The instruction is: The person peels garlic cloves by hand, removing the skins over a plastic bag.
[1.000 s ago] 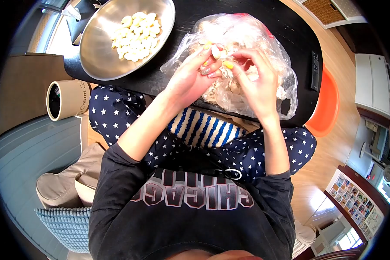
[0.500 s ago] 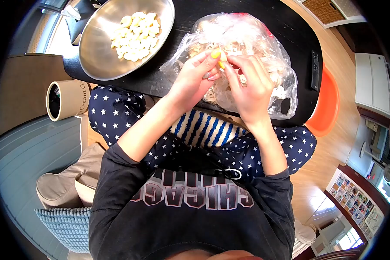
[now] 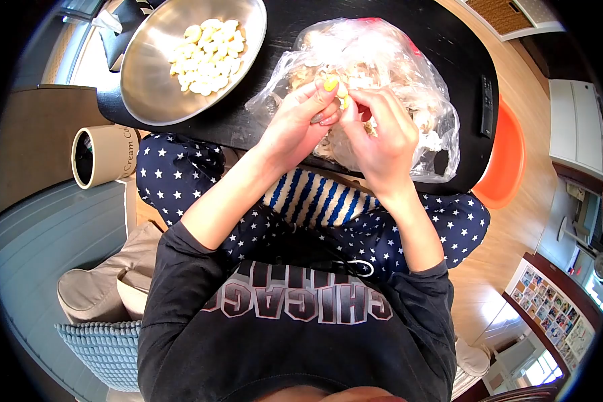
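Observation:
My left hand [image 3: 298, 124] and my right hand [image 3: 385, 137] meet over a clear plastic bag [image 3: 442, 141]. Their fingertips close on a small pale garlic clove [image 3: 342, 90], partly hidden by the thumbs, whose nails are yellow. Inside the crumpled bag lie garlic skins and pale pieces [image 3: 425, 107], blurred by the plastic. To the upper left, a wide steel bowl [image 3: 144, 80] holds a heap of peeled garlic cloves [image 3: 211, 57]. Neither hand touches the bowl.
Bowl and bag stand on a black table [image 3: 275, 40]. A black remote control [image 3: 487, 107] lies near its right edge, beside an orange chair [image 3: 506, 157]. At left is a cream container [image 3: 107, 155]. A striped cloth [image 3: 318, 199] hangs below the hands.
The fingers have shifted slightly around the clove, and the right hand has tilted a little, its thumb moving higher. Bowl and bag look the same.

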Motion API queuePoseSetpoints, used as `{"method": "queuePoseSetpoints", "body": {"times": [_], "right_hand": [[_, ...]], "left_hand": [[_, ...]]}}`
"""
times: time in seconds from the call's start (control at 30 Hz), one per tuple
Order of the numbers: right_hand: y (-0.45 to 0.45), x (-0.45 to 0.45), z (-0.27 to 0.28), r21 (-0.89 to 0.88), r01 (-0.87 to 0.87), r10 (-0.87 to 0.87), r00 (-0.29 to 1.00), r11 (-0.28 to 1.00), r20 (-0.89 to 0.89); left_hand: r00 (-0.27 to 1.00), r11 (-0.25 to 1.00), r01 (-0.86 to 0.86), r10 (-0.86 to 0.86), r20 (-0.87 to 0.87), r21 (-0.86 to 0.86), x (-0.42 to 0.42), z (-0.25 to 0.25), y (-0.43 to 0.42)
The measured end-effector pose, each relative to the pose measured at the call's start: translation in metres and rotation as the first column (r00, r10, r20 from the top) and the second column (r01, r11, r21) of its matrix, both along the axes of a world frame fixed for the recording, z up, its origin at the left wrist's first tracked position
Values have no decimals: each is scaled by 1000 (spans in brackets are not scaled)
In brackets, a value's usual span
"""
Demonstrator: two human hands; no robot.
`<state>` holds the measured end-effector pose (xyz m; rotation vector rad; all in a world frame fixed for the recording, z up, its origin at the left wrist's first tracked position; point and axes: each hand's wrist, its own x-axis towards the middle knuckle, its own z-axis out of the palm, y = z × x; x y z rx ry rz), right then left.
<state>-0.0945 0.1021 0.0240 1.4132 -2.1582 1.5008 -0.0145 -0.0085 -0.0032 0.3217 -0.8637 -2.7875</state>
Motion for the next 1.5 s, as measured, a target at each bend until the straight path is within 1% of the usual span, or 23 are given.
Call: {"method": "queuePoseSetpoints", "body": {"times": [0.07,0.2,0.37,0.6,0.67,0.7,0.73,0.77,0.8,0.83,0.87,0.93,0.97,1.07,1.1,1.13,1.2,1.27,1.3,1.33,1.37,1.47,1.5], "right_hand": [[0,-2,2,-3,12,-12,997,1000,77],[3,-11,10,34,38,-39,998,999,42],[10,-24,19,80,121,-127,990,989,64],[19,-38,16,311,73,-128,979,948,162],[19,-37,15,402,81,-152,977,912,148],[18,-37,14,378,88,-156,976,922,153],[17,-37,14,351,93,-158,974,932,161],[16,-36,16,342,107,-169,973,934,158],[16,-37,16,334,118,-175,973,935,148],[16,-37,15,328,113,-172,973,938,157],[16,-38,14,324,112,-172,972,939,163],[16,-39,14,344,104,-166,974,933,157],[16,-39,13,370,97,-163,975,924,151],[16,-41,9,347,138,-181,979,927,93],[17,-43,7,345,134,-175,980,929,92],[18,-45,3,330,167,-194,980,929,53],[16,-46,3,310,197,-211,977,930,14],[14,-43,8,282,181,-195,981,942,22],[13,-40,12,283,183,-198,980,941,23],[12,-37,16,279,106,-144,982,954,119],[12,-34,18,267,31,-91,972,963,215],[12,-33,18,261,-32,-34,970,965,243],[12,-34,16,241,-47,-18,965,969,262]], "left_hand": [[999,999,-7,8,54,-34,-1,2,0],[992,982,-18,40,119,-186,-3,1,-2],[996,996,88,-88,-20,-21,-1,-1,-6],[997,992,76,-75,-17,97,-1,8,-8],[998,994,66,-67,-10,-92,1,9,-11],[995,921,-35,70,75,-387,2,21,-12],[967,750,-97,226,116,-654,3,38,-13],[949,572,-68,289,124,-817,13,50,-25],[906,479,-160,418,63,-863,15,59,-31],[816,162,-215,572,-86,-963,18,57,-41],[705,-173,-213,654,-274,-962,19,55,-54],[608,-287,-68,747,-268,-956,23,59,-73],[648,-370,70,723,-240,-926,27,53,-84],[611,-345,32,749,-255,-938,21,33,-90],[689,-172,-33,710,-147,-984,19,47,-74],[727,-125,-126,663,-177,-984,14,49,-64],[895,71,-246,400,-198,-967,13,37,-50],[971,393,-88,239,10,-915,12,34,-28],[986,371,-60,165,2,-927,9,28,-21],[989,416,39,114,95,-908,10,27,-15],[994,453,58,61,96,-890,7,25,-12],[997,470,73,-23,70,-880,1,18,-9],[998,303,-36,62,-18,-952,-1,12,-8]]}}
